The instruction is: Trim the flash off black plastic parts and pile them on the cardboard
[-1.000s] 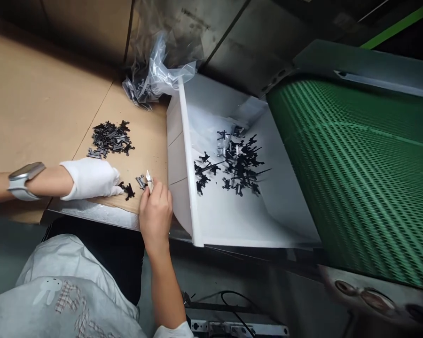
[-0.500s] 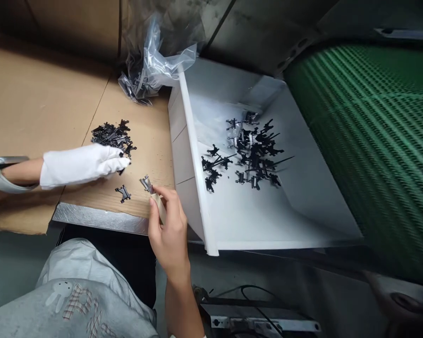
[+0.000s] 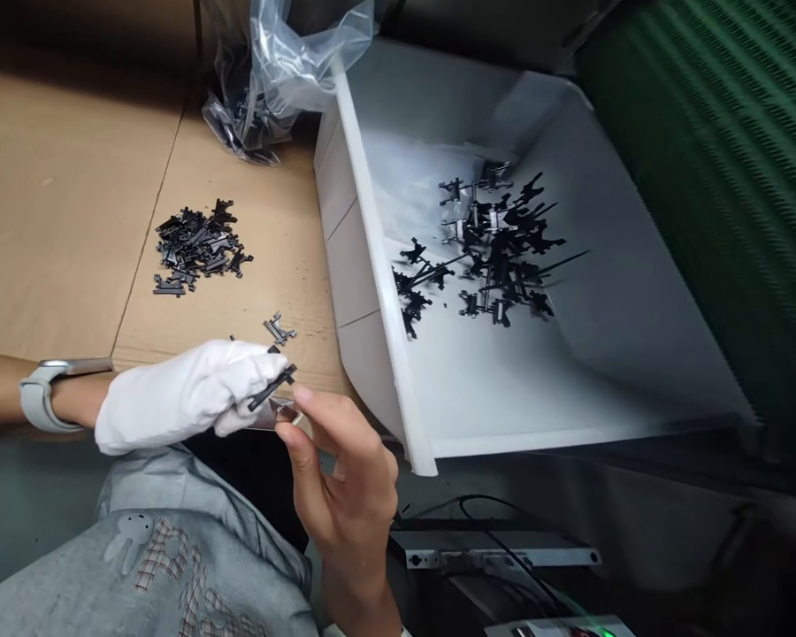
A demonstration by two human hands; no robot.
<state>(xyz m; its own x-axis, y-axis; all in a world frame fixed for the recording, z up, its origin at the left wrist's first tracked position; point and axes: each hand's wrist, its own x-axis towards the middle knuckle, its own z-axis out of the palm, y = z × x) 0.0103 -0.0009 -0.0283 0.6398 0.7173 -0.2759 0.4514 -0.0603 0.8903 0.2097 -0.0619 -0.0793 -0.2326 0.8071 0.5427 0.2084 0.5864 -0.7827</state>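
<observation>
- Cardboard [image 3: 59,203] covers your bench, with a white bin [image 3: 366,239] to its right and a green mesh belt [image 3: 723,177] beyond that.
- Your left hand [image 3: 186,398], in a white glove, is closed on 1 black part [image 3: 273,387], which sits at its fingertips, over the bench's near edge.
- Your right hand [image 3: 345,478], bare, has its thumb and fingers together on 1 small blade [image 3: 284,416], its handle hidden in your grip.
- That blade lies just below the part and looks to touch it or nearly so; at this angle you cannot be sure which.
- The part's long axis runs from lower left to upper right, and its upper end points toward the bin.
- Both hands are about equally close to it: the left holds it, and the right comes in from below and to the right.
- 1 loose part [image 3: 279,329] lies on the cardboard just beyond your gloved fingertips.
- You have 1 pile of parts [image 3: 195,248] farther left, too tangled to count, and 1 more heap [image 3: 497,248] in the bin.
- 1 clear plastic bag [image 3: 285,66] sits behind the bin's corner, with more parts inside.
- 1 watch [image 3: 46,394] sits on your left wrist.
</observation>
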